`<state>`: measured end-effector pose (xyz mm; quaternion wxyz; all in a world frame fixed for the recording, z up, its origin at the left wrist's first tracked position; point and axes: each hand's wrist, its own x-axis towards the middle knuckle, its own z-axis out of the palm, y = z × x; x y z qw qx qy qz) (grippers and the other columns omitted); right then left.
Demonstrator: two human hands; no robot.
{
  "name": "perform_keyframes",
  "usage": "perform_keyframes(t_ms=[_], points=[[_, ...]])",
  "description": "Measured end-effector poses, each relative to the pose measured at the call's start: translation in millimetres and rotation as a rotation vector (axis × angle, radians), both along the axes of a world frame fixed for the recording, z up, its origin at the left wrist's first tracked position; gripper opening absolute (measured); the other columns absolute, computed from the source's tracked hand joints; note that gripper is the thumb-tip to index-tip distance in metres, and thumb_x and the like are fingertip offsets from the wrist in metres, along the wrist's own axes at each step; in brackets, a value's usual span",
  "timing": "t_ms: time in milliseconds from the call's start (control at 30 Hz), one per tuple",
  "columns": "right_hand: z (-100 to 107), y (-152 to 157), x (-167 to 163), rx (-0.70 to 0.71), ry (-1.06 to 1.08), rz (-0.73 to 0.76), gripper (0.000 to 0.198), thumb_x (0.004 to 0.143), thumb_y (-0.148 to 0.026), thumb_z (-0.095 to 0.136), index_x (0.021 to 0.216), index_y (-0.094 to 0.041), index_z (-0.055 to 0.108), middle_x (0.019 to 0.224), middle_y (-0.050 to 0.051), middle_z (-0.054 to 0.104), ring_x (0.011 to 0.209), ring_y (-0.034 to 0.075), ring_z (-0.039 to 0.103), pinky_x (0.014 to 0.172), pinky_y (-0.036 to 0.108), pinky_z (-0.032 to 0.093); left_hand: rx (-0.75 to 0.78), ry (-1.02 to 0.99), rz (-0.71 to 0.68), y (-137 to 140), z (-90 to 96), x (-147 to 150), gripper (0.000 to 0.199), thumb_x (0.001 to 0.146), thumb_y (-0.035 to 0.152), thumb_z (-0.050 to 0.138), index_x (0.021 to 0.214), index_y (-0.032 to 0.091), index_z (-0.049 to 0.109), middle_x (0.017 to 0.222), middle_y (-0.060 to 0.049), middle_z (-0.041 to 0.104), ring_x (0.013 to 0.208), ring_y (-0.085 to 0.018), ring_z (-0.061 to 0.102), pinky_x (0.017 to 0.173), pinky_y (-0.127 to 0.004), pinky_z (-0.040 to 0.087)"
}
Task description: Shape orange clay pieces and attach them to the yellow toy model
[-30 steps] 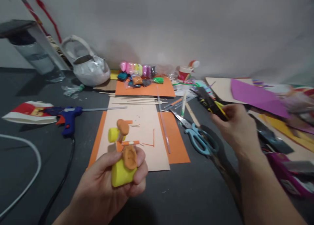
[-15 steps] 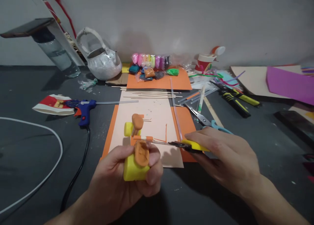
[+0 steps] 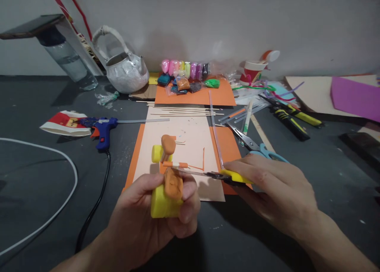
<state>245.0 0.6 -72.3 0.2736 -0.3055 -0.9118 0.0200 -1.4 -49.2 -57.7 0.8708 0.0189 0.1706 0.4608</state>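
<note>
My left hand (image 3: 166,206) is closed around a small clay model. The model has a yellow cylinder (image 3: 160,204) at the near end, with an orange oval clay piece (image 3: 173,184) resting against it. Farther off stand another yellow cylinder (image 3: 156,153) and an orange knob (image 3: 168,144) on thin sticks. A short orange-and-white rod (image 3: 175,164) lies across the middle. My right hand (image 3: 273,189) grips a yellow-and-black utility knife (image 3: 234,176). Its thin blade points left, the tip at the upper edge of the oval piece.
Beneath the hands lie pale paper (image 3: 190,131) and orange sheets. A blue glue gun (image 3: 103,133) with its cord is at left, near a metal kettle (image 3: 126,72). Scissors (image 3: 246,139) and pliers (image 3: 291,123) lie at right. Bagged clay (image 3: 187,70) and thin sticks are behind.
The oval orange piece has tilted, its hollow face now showing less. The knife blade stays beside its upper edge. The whole view has shifted slightly.
</note>
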Motion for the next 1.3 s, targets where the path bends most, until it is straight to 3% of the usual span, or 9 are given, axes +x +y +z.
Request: perform_keyframes(t_ms=[900, 1100, 1300], points=[[3.7, 0.3, 4.2, 0.111, -0.05, -0.007, 0.031, 0.095, -0.009, 0.06, 0.124, -0.018, 0.059, 0.091, 0.009, 0.074, 0.072, 0.02, 0.066, 0.065, 0.032, 0.051, 0.001, -0.016, -0.007, -1.9, -1.1, -1.9, 0.022, 0.093, 0.018, 0.056, 0.095, 0.006, 0.074, 0.083, -0.007, 0.066, 0.066, -0.012, 0.066, 0.061, -0.021, 0.052], [3.1, 1.5, 4.6, 0.103, -0.05, -0.018, 0.03, 0.096, -0.011, 0.06, 0.124, -0.022, 0.061, 0.091, 0.006, 0.075, 0.071, 0.019, 0.067, 0.063, 0.031, 0.05, 0.0, -0.026, -0.008, 0.1, -3.1, -1.7, 0.022, 0.093, 0.018, 0.057, 0.096, 0.006, 0.075, 0.083, -0.007, 0.066, 0.067, -0.012, 0.067, 0.061, -0.021, 0.052], [4.7, 2.6, 2.1, 0.135, -0.04, 0.013, 0.029, 0.094, -0.006, 0.059, 0.12, -0.017, 0.063, 0.089, 0.007, 0.074, 0.071, 0.018, 0.066, 0.063, 0.029, 0.05, 0.028, -0.019, -0.003, 0.5, -4.4, -1.3, 0.022, 0.094, 0.019, 0.058, 0.092, 0.005, 0.076, 0.084, -0.007, 0.067, 0.067, -0.011, 0.067, 0.062, -0.021, 0.053]])
